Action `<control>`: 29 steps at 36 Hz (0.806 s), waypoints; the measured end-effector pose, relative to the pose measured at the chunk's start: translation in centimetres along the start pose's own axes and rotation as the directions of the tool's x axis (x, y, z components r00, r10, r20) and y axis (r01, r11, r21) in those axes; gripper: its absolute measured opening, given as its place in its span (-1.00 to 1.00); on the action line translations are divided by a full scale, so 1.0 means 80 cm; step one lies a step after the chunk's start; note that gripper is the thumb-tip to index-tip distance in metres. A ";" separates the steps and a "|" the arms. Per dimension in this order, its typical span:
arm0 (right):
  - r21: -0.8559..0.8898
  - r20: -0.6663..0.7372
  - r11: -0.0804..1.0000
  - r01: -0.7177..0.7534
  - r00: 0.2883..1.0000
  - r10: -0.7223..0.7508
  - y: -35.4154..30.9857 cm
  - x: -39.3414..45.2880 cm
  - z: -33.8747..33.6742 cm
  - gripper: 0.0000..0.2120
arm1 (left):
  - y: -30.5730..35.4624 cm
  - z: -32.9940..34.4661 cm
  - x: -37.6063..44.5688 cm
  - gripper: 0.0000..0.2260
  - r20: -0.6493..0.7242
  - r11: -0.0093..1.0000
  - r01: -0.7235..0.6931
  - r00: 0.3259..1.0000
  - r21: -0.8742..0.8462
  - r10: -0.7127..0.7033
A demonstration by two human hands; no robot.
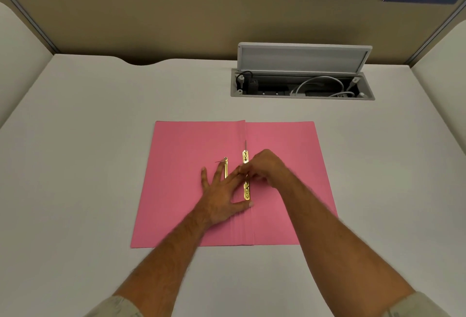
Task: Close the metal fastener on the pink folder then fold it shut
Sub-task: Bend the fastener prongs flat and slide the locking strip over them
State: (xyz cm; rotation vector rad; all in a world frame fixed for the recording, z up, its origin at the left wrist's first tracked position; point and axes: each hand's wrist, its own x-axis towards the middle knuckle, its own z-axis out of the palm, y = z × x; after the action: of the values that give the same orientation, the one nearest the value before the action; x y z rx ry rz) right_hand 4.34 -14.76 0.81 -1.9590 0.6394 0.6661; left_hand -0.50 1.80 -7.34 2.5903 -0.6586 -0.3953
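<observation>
Pink card lies open and flat on the desk [100, 140]: the pink folder [181, 190], mid-desk, its spine crease running away from the person. The left hand [222, 195] is spread flat, pinning the card over a loose brass bar [226, 167]. The right hand [267, 167] pinches the metal fastener [245, 157] at its middle. Its long axis follows the crease, 1 prong pointing away. Pressing prongs flat before sliding the keepers should work best.

Bare forearms, pale patterned sleeves [118, 306]
</observation>
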 end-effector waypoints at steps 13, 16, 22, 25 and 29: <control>-0.147 -0.035 0.985 0.091 0.995 -0.097 0.035 -0.038 -0.007 -0.81 | 0.002 0.000 0.001 -0.14 0.015 1.000 0.012 1.000 0.019 -0.012; -0.226 -0.073 0.958 0.177 0.978 -0.198 0.051 -0.044 -0.004 -0.84 | 0.003 0.000 0.002 -0.14 0.016 1.000 0.020 1.000 0.018 -0.020; -0.371 -0.097 0.857 0.358 0.903 -0.419 0.078 -0.057 0.007 -0.79 | 0.004 -0.006 0.000 -0.17 0.040 0.999 0.038 0.999 0.002 -0.038; -0.432 -0.097 0.806 0.405 0.867 -0.488 0.091 -0.063 0.014 -0.77 | 0.003 -0.010 0.002 -0.20 0.079 0.999 0.036 0.996 0.008 -0.036; -0.545 -0.069 0.723 0.423 0.837 -0.542 0.106 -0.067 0.025 -0.73 | 0.005 -0.013 0.002 -0.21 0.109 0.999 0.029 0.993 0.040 -0.033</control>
State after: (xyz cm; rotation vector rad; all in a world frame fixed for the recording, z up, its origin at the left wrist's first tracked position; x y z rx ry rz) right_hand -5.56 -15.68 -1.55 -2.5933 0.0324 0.2880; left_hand -0.09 1.76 -6.26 2.6332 -0.6697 -0.5436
